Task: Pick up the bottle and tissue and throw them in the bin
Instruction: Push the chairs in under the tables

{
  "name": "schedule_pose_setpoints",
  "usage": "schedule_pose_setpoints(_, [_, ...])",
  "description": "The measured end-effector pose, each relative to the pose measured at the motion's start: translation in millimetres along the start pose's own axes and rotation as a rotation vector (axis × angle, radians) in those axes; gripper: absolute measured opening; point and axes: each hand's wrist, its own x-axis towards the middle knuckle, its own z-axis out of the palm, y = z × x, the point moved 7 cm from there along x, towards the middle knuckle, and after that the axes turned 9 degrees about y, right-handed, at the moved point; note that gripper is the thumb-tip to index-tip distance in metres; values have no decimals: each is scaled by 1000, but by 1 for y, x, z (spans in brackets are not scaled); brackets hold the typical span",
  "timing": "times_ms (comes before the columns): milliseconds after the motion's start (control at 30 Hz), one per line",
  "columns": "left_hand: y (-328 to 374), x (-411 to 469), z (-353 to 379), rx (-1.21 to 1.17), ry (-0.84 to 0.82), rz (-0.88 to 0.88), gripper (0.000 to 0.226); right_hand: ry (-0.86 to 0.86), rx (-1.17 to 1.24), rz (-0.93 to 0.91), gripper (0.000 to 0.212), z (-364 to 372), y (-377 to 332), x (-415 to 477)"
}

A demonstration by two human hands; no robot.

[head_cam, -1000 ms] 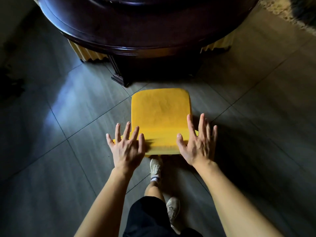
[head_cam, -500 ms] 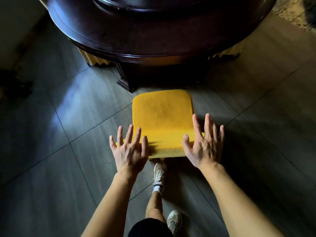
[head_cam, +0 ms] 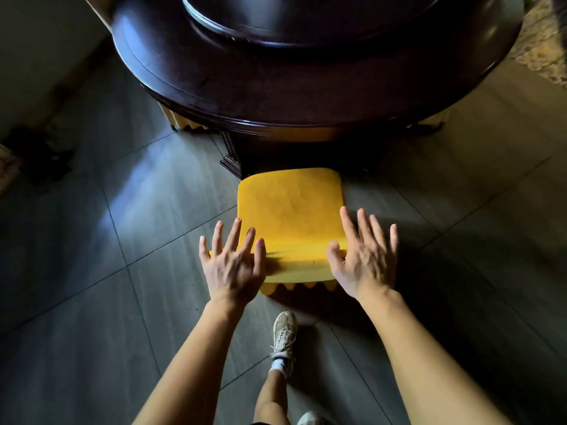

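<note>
**Yellow chair (head_cam: 291,210) brought closer to the table (head_cam: 306,96), both hands held open**

Since a second ago the yellow chair has been carried toward the table, so that its far edge is now met by the dark table base. A scalloped fringe (head_cam: 294,285) has also come into view under its near edge. Nearest the camera, well short of the chair, the toe of a pale shoe (head_cam: 308,418) is cut by the bottom border. A second pale shoe (head_cam: 283,332) is planted on the grey tiled floor (head_cam: 122,302) just before the chair. Two bare forearms are stretched forward. The left hand (head_cam: 233,268) is held over the chair's near left corner and the right hand (head_cam: 365,259) over its near right corner. They are kept well apart, palms down, with fingers straight and fanned and nothing gripped. Whether the palms are pressed on the chair back or held just above it cannot be told, though a shadow is thrown on the fabric beside the left thumb. Beyond the chair the round dark wooden table is seen, with a raised round centre (head_cam: 306,19) on top and more yellow fringe (head_cam: 184,124) under its rim. Far to the chair's left a dark heap (head_cam: 43,154), possibly cloth, is seen on the floor by the wall. Far to its right the corner of a patterned rug (head_cam: 543,56) is shown. Where the bottle, the tissue and the bin are cannot be told from this view.
</note>
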Motion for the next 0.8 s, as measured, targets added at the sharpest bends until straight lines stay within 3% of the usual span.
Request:
schedule_pose_setpoints(267, [-14,65,21,-2,-32,4,59,-78,8,14,76,12,-25,44])
schedule_pose_setpoints(800, [0,185,71,-46,-28,53,56,64,-22,106,76,24,-32,159])
